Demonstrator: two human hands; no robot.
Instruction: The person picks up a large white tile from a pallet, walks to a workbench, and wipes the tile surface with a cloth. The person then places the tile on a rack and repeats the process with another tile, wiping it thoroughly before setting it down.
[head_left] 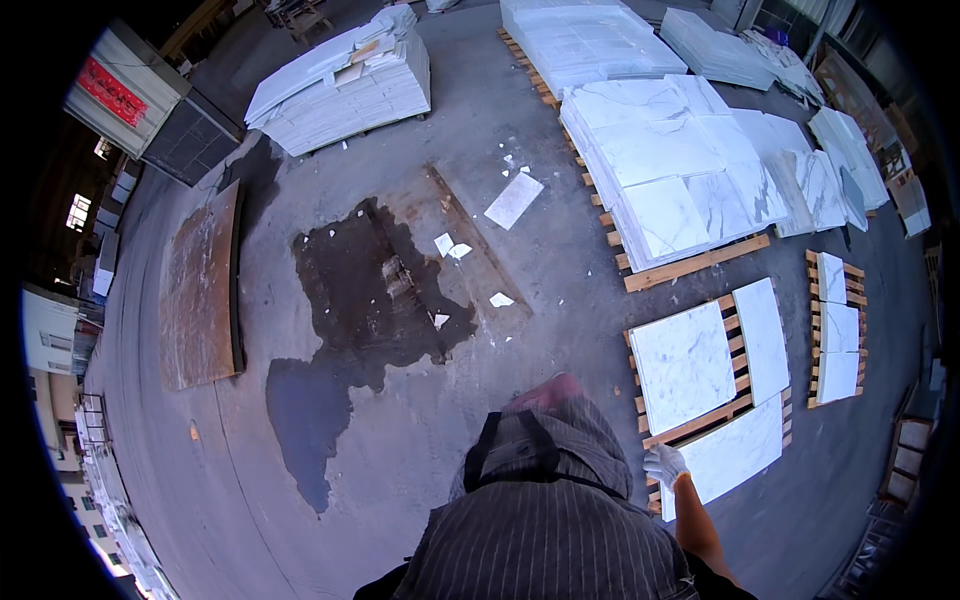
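My right hand [665, 464], in a white glove, is at the corner of a white marble slab [731, 452] on the low wooden pallet. Its fingers look bent over the slab's edge, with the fingertips partly hidden. The slab lies at a slant across the pallet's near part. Just beyond it on the same pallet rest a squarish grey-veined marble slab [683, 366] and a narrower white slab [762, 338]. Wooden slats [738, 345] show between them. My left hand is out of view.
Stacked marble slabs [668, 165] stand on a pallet ahead right; another pallet with narrow slabs [837, 327] lies further right. A tall white stack [345, 85] is far left. Left of me are a rusty metal plate [200, 290], a wet patch [345, 280] and broken stone pieces [514, 201].
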